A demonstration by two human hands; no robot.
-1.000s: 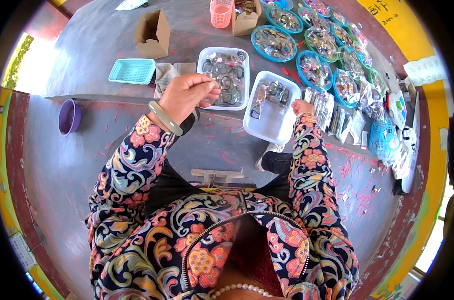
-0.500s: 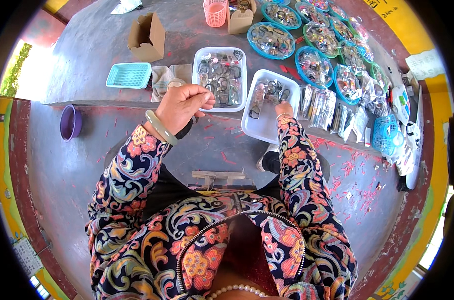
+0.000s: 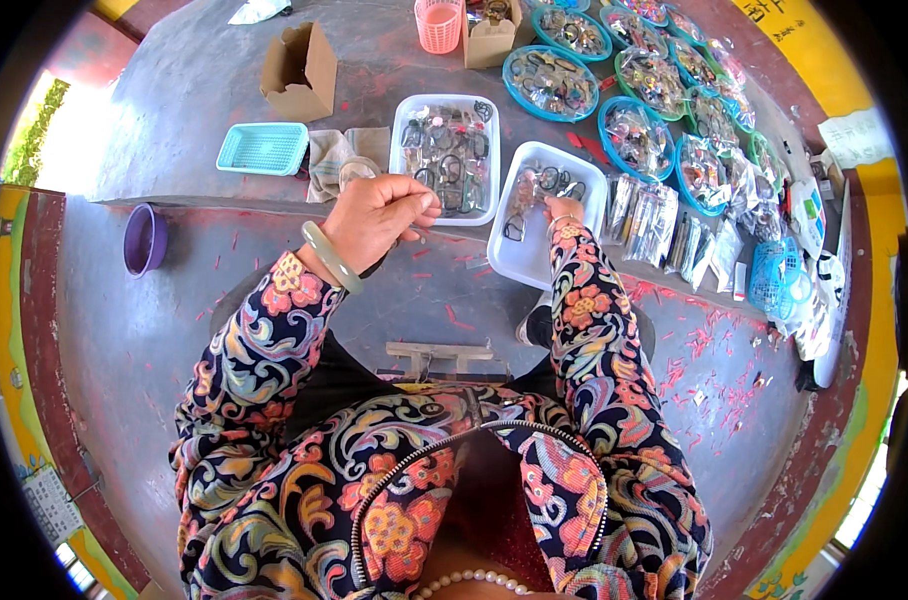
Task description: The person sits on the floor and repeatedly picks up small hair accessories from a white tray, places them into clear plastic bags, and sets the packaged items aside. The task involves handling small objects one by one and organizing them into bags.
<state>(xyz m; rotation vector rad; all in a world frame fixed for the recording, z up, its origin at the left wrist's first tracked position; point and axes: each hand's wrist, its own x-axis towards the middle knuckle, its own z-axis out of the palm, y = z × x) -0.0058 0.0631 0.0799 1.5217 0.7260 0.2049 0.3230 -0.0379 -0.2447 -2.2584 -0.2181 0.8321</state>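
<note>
My left hand (image 3: 379,218) hangs in front of the left white tray (image 3: 399,180), its fingers curled and pressed together. What they hold, if anything, is hidden. That tray is packed with small clear bags holding dark loops and coloured bits (image 3: 454,150). My right hand (image 3: 564,208) reaches into the right white tray (image 3: 519,262), fingertips closed at its inner right part. I cannot make out what is between them. Dark loop-shaped pieces in clear wrapping (image 3: 554,180) lie at that tray's far side, and another dark-framed piece (image 3: 515,228) lies at its left.
Blue and green round baskets (image 3: 551,82) of bagged items fill the far right. Beside the right tray lies a row of clear packets (image 3: 639,212). A turquoise basket (image 3: 262,150), folded cloth (image 3: 329,158) and cardboard box (image 3: 299,72) stand left; a purple bucket (image 3: 145,241) sits lower left.
My right hand has moved slightly left and up inside the right tray. My left hand stays closed in nearly the same place, a little further right. The whole view has shifted slightly.
</note>
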